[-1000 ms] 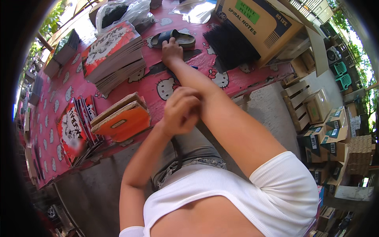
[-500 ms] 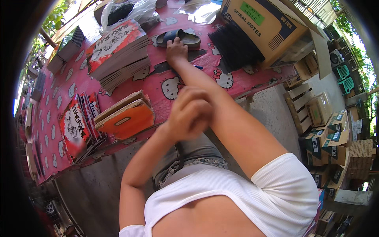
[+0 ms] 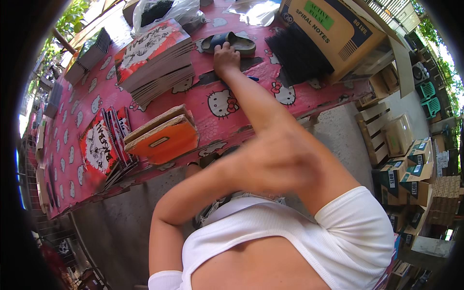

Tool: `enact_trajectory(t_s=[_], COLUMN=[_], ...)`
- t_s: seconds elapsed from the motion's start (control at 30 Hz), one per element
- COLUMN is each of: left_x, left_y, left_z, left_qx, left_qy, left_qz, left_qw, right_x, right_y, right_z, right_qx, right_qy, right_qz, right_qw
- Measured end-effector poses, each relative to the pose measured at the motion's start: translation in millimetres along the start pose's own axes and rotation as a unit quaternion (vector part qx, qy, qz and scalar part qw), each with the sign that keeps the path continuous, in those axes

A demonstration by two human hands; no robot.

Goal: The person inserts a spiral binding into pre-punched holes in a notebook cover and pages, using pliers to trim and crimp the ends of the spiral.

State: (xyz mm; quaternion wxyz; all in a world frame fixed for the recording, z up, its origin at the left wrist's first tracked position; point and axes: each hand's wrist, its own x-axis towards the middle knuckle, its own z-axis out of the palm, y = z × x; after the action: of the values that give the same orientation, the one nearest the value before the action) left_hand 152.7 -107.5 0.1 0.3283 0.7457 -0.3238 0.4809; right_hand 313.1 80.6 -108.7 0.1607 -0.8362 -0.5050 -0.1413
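Note:
Stretched out over the table, my right hand [image 3: 226, 59] rests its slightly spread fingers on the near edge and dark strap of a slide sandal [image 3: 241, 45]. No grip around the sandal shows. My left hand [image 3: 285, 162] is crossed over my right arm near the elbow, smeared by motion, so its fingers cannot be read. A blue pen [image 3: 252, 78] lies by my right wrist. Left of that wrist stands a tall stack of red-and-white notebooks [image 3: 153, 50]. Closer to me are an orange board piece [image 3: 166, 141] with a slot and several spiral notebooks [image 3: 100, 147].
A pink cartoon-print cover [image 3: 72, 130] lies over the table, torn near its front edge. Black spiral bindings [image 3: 297, 55] lie against a large open carton [image 3: 338, 36] at the right. Clear plastic bags [image 3: 166, 12] sit at the back. Stacked boxes [image 3: 403, 169] and a wooden pallet [image 3: 372, 130] stand on the right.
My left hand has moved from my right forearm toward the elbow and upper arm. My right hand stays on the sandal. The whole view has shifted slightly.

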Motion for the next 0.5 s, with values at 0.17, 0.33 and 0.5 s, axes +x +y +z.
enact_trajectory(t_s=[0.17,0.33,0.5], left_x=[-10.3,-56.3,21.4], left_y=[-4.9,-24.9,27.7], left_z=[5.5,-19.1,17.7], left_qx=[0.091,0.148,0.002], left_qy=[0.017,0.037,0.003], left_qz=[0.005,-0.173,0.101], left_qw=[0.996,0.973,0.995], right_x=[-0.7,0.7,-1.0], right_y=[-3.9,-0.9,4.9], right_z=[2.8,3.9,5.6], right_qx=[-0.008,-0.004,-0.003], right_qy=[0.016,0.018,0.016], right_qz=[-0.017,-0.003,0.001], right_qw=[1.000,1.000,1.000])
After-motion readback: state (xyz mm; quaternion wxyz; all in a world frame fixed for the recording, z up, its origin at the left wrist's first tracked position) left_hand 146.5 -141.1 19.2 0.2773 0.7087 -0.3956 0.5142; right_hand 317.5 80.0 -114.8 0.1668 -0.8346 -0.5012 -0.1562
